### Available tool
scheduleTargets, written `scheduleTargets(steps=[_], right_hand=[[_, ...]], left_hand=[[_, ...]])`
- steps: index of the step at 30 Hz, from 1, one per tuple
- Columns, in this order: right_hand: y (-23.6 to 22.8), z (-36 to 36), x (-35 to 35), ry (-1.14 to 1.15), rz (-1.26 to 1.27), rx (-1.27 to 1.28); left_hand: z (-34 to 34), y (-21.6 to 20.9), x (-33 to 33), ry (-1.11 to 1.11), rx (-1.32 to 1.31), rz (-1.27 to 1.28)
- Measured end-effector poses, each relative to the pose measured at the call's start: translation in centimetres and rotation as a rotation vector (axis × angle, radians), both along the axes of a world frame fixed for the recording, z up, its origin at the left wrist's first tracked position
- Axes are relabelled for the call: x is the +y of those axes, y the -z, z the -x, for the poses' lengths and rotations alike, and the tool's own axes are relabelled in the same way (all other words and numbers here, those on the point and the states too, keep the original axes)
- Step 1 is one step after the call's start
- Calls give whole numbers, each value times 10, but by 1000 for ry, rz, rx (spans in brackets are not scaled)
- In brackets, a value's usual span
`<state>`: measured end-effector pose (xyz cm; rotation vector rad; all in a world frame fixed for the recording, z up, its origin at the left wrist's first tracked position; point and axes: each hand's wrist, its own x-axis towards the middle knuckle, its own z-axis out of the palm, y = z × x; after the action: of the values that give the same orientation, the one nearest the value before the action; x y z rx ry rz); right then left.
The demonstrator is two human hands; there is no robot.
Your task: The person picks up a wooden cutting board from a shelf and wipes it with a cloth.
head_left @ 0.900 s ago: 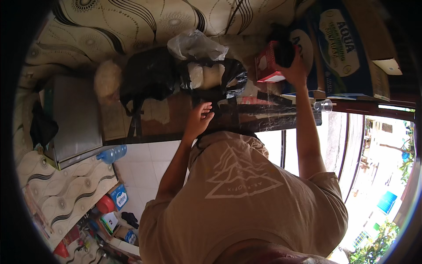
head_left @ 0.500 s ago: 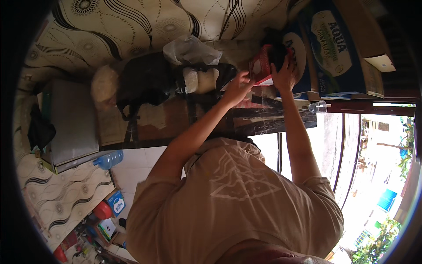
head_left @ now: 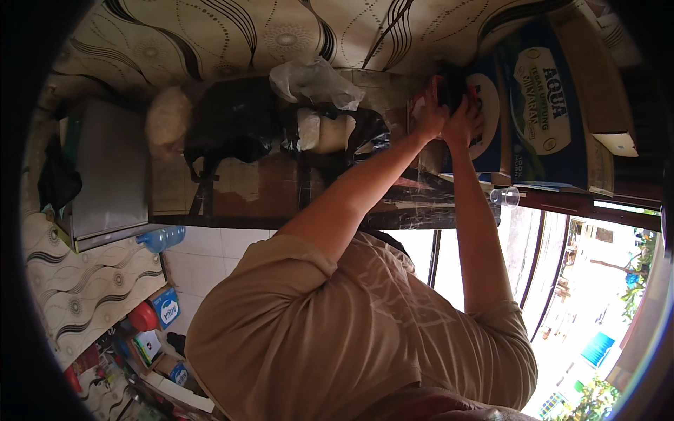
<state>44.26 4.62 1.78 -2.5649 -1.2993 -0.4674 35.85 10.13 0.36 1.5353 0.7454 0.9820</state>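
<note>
At the far right of the table, a small red box (head_left: 414, 107) stands with a dark, bunched black item (head_left: 453, 85) at its top; whether that is a bag I cannot tell. My left hand (head_left: 431, 121) is closed at the front of the box, its fingertips partly hidden. Right beside it, my right hand (head_left: 460, 125) wraps its fingers round the box's right side, below the black item. Both arms reach forward, and the left forearm passes over the table's front part.
Black plastic bags (head_left: 235, 116), a clear bag (head_left: 316, 83) and a pale round bundle (head_left: 168, 119) lie on the table (head_left: 246, 193). Big blue cartons (head_left: 540, 105) stand right of my hands, a clear plastic cup (head_left: 505, 196) near the edge. A grey cabinet (head_left: 112, 172) stands left.
My left hand has moved right and in closer to my right hand, covering much of the red box. My body has leaned and turned to the right.
</note>
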Motion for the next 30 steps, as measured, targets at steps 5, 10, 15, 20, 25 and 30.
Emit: scheduleTargets(steps=[5,10,15,20,25,30], right_hand=[[-8,-6,-4,-52,-44,16],[-21,-6,-10,-191,-266,185],[-62,93,-33,-535,-312,408],[5,201,-61,-558,-41,856],[27,259,-64,-483,207,597],[16,282,-85,-309,-78,786]], left_hand=[[27,-31,-6,27,-252,17],[125,-47,-52,472,-108,334],[281,-10,-100,338,64,427],[400,26,-109,-137,201,384],[424,8,-89,-179,113,417],[416,24,-71,372,260,329]])
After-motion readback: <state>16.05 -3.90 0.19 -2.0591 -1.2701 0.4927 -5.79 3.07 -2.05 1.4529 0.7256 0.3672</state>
